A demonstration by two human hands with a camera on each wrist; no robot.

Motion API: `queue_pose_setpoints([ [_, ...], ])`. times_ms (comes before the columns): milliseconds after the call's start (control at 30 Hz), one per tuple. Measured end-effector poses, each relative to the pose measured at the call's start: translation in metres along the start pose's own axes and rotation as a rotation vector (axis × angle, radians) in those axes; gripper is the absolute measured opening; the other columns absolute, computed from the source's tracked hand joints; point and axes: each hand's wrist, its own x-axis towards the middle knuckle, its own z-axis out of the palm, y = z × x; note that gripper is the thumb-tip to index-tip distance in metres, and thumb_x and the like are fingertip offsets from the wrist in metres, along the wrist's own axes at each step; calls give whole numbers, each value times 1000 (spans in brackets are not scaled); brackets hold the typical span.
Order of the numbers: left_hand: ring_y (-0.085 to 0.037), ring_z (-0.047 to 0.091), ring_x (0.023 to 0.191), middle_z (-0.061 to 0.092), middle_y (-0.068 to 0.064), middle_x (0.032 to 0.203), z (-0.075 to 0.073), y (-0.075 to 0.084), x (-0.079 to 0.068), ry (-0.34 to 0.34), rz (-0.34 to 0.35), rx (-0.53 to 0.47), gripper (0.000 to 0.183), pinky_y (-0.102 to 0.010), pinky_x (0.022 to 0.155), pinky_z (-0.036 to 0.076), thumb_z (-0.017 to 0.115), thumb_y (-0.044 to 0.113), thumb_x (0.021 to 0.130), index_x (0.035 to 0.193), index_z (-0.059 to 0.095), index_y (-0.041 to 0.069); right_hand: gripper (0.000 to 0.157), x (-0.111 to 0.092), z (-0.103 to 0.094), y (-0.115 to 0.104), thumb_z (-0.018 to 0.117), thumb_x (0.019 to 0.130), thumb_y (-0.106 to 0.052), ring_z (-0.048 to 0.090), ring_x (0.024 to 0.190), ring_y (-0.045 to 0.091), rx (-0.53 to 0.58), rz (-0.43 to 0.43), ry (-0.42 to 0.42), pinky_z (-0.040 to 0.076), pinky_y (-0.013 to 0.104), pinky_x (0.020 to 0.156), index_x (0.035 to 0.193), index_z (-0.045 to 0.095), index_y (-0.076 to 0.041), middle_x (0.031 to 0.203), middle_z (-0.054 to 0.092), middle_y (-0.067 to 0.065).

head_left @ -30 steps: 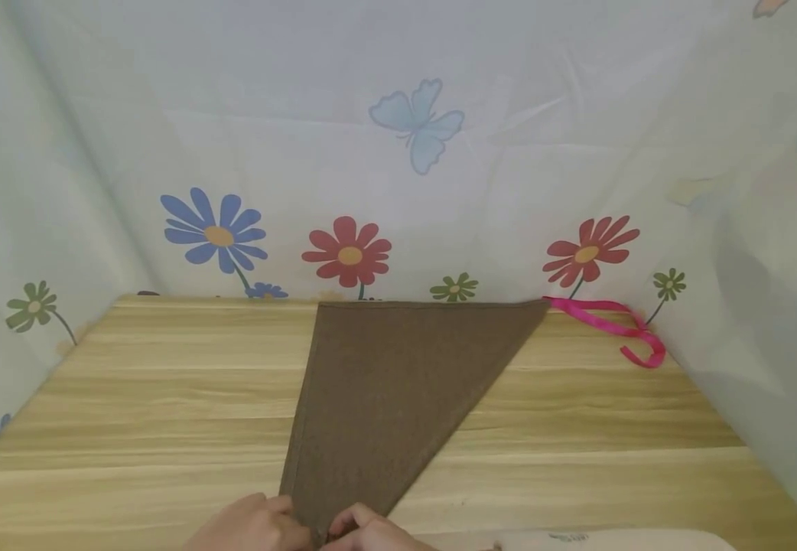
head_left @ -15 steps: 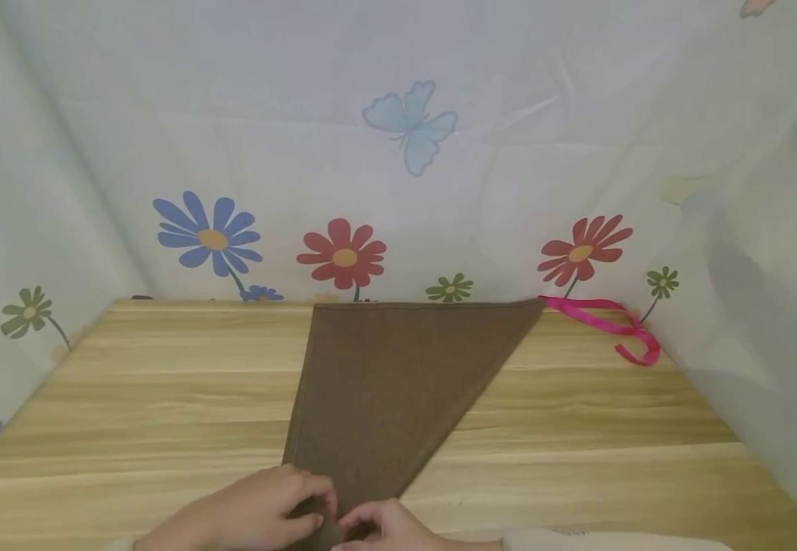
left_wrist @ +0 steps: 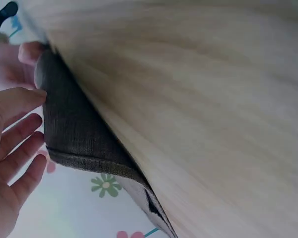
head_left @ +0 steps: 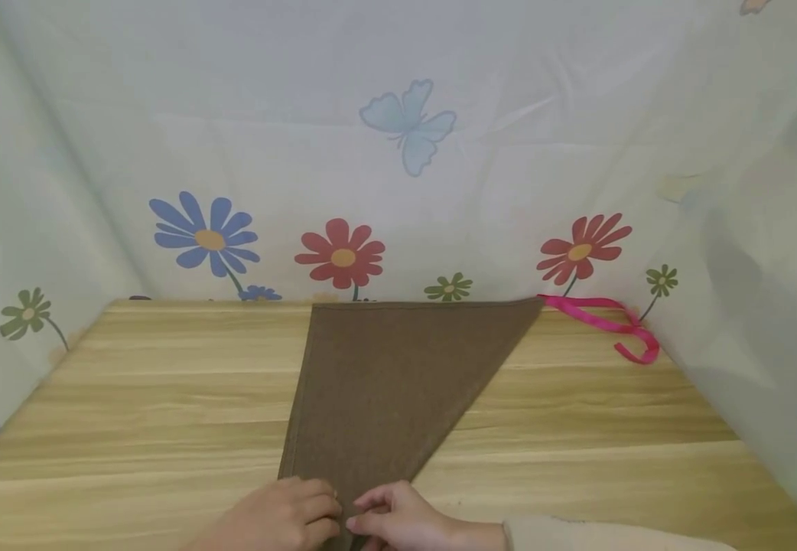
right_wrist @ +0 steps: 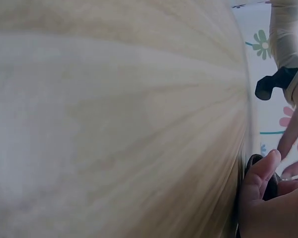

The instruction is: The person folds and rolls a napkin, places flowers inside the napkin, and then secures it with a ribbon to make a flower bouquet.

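Note:
A brown cloth lies on the table, with a slanting right edge and a stitched hem. A bright pink ribbon trails from its far right corner. At the near end, my left hand pinches the cloth's edge with fingers bent. In the left wrist view, the cloth hangs from the fingertips, its hemmed end over the table edge. Beside it, my right hand holds the same near end between thumb and fingers. A dark roll of cloth shows under the right thumb. The lowest part is out of the head view.
The wood-grain table extends to both sides of the cloth. A white curtain with printed flowers and a butterfly encloses the back and sides. In the right wrist view, a black wrist mount sits on the left arm.
My left hand reached over the near end, then drew back slightly with its fingers closing. The right hand shifted up and right. The far cloth and ribbon stayed put.

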Motion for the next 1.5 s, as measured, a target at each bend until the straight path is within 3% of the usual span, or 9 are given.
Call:
queue_pose_setpoints([
  [167, -7, 59, 87, 65, 5, 89, 2, 5, -1, -92, -25, -9, 21, -16, 69, 47, 60, 32, 84, 90, 70, 14, 25, 1, -4, -1, 60, 83, -3, 56, 54, 7, -16, -29, -15, 47, 18, 50, 105, 58, 9, 76, 63, 7],
  [300, -6, 59, 86, 65, 5, 89, 5, 5, -1, -109, -21, -31, 22, -14, 69, 46, 59, 32, 85, 90, 69, 13, 24, 0, -6, -1, 63, 80, -1, 50, 52, 5, -80, -89, -3, 42, 14, 49, 102, 59, 8, 72, 53, 0],
  [500, -4, 57, 83, 63, 7, 86, 8, 3, -1, -92, 2, -40, 18, -11, 66, 45, 61, 29, 82, 89, 69, 14, 14, -4, -8, 1, 65, 77, -6, 48, 57, 4, -202, -135, 35, 40, 15, 52, 87, 63, 4, 70, 57, 0],
  [800, -1, 56, 81, 63, 8, 85, 12, 1, -1, -124, 20, -63, 17, -9, 62, 42, 59, 29, 85, 89, 68, 15, 14, -6, -13, 4, 64, 78, -1, 47, 56, 3, -121, -185, 16, 36, 14, 51, 91, 59, 3, 69, 54, -2],
  [967, 0, 55, 79, 62, 10, 84, 13, 1, 0, -164, 18, -81, 15, -9, 63, 42, 60, 29, 85, 88, 68, 16, 16, -7, -15, 6, 66, 77, -5, 49, 70, 0, -158, -248, 14, 39, 16, 64, 91, 62, 0, 78, 57, -4],
  [1033, 1, 55, 78, 62, 10, 83, 14, 1, 1, -177, 8, -95, 15, -9, 62, 41, 61, 28, 85, 88, 68, 16, 16, -8, -15, 5, 66, 77, -6, 49, 71, 0, -154, -226, 7, 40, 17, 65, 92, 63, -1, 81, 57, -2],
  [1233, 4, 53, 72, 61, 12, 78, 12, 0, 6, -198, -1, -102, 9, -8, 60, 40, 62, 25, 82, 82, 67, 18, 17, -10, -16, 2, 65, 77, -4, 46, 65, 7, -74, -101, -23, 37, 14, 50, 94, 66, 0, 85, 54, 2],
  [1333, 6, 50, 67, 59, 13, 74, 11, 0, 9, -188, 0, -92, 9, -7, 56, 37, 62, 26, 81, 78, 66, 18, 19, -11, -16, 2, 66, 75, -4, 46, 71, 10, -110, -109, -14, 37, 15, 53, 94, 67, -1, 86, 55, 2],
  [1500, 7, 33, 55, 48, 16, 61, 9, -2, 16, -195, -48, -117, 6, -7, 47, 27, 66, 22, 75, 71, 64, 19, 21, -11, -15, 1, 70, 73, -5, 45, 75, 14, -135, -97, -6, 38, 18, 56, 94, 67, -4, 90, 56, 2],
])
